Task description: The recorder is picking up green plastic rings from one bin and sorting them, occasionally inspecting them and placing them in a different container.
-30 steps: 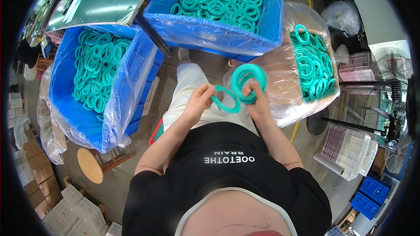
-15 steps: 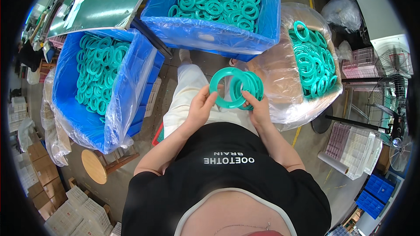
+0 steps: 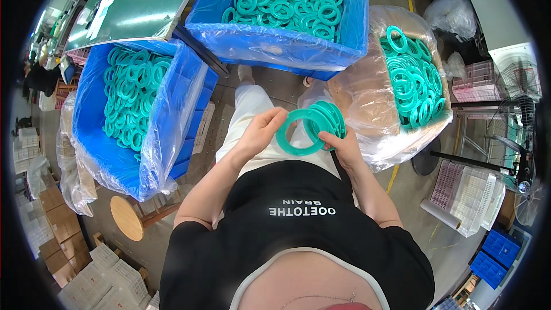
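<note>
In front of my lap, my right hand [image 3: 343, 148] grips a small bunch of flat teal plastic rings [image 3: 333, 116], thumb on the near side. The frontmost teal ring [image 3: 297, 150] fans out leftward from the bunch. At its upper left rim, my left hand [image 3: 265, 131] has its fingers curled and pressed together at the edge; the exact contact is partly hidden.
Plastic-lined blue bins of similar rings stand at the left [image 3: 146, 155] and straight ahead [image 3: 275, 40]. To the right is a plastic-lined cardboard box [image 3: 359, 95] of rings. A green table [image 3: 155, 6], round wooden stool [image 3: 126, 218] and black fan [image 3: 519, 138] surround me.
My left hand has moved up along the front ring's rim, its fingers now more curled. The front ring has dropped slightly, while my right hand keeps the bunch.
</note>
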A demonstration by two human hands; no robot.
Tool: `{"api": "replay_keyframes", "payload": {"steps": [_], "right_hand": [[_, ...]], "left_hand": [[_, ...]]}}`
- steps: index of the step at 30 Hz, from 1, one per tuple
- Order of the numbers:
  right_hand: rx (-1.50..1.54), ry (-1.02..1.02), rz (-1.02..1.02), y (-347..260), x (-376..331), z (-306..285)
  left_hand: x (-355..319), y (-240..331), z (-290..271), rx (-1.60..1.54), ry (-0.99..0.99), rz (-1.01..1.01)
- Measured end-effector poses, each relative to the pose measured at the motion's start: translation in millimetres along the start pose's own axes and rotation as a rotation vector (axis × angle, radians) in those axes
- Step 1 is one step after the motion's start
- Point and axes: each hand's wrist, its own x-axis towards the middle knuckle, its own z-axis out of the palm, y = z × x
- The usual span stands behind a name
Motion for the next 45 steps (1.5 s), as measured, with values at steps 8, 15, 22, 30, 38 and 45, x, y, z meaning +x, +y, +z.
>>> {"api": "replay_keyframes", "payload": {"steps": [8,15,22,30,38,45], "right_hand": [[-0.15,-0.123,0.078,-10.0,-1.2,-6.1],[0.076,-0.131,0.191,8.7,4.5,0.6],[0.08,-0.131,0.165,-0.6,9.7,-1.2],[0.052,-0.142,0.19,1.4,10.3,-8.1],[0.45,0.331,-0.139,-22.8,50.7,-66.2],[1.028,0.365,-0.192,-31.5,82.9,-118.9]], "left_hand": [[2.3,-10.5,-4.1,0.049,-0.183,-0.008],[7.6,-34.6,1.6,0.915,0.3,0.483],[13.7,-18.5,-4.3,1.005,0.191,0.498],[12.6,-25.3,-6.8,0.921,0.145,0.463],[23.3,-36.0,-34.5,-0.364,0.164,0.064],[18.8,-51.5,-3.5,-0.451,-0.058,-0.168]]}}
